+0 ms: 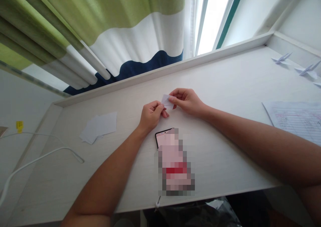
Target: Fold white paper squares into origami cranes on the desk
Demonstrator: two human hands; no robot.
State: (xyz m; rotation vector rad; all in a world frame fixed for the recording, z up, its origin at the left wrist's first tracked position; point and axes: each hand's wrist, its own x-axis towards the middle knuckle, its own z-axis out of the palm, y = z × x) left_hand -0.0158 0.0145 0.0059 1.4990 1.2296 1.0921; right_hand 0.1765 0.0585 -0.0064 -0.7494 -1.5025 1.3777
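Observation:
A small piece of white paper (167, 100) is held up between my two hands, above the white desk. My left hand (151, 115) pinches its lower left edge between thumb and fingers. On the other side, my right hand (187, 101) grips it with the thumb in front and the fingers behind. Fold lines seem to cross the paper, though it is too small to be sure. Just below the hands lies a phone (164, 138), its screen lit and mostly blurred out by blocks.
Loose white paper sheets (106, 123) lie at left, near a white cable (62, 149). Folded paper shapes (282, 58) stand at the far right, behind a written, lined sheet (298, 118). A raised ledge (140, 78) borders the desk below the curtain (140, 6).

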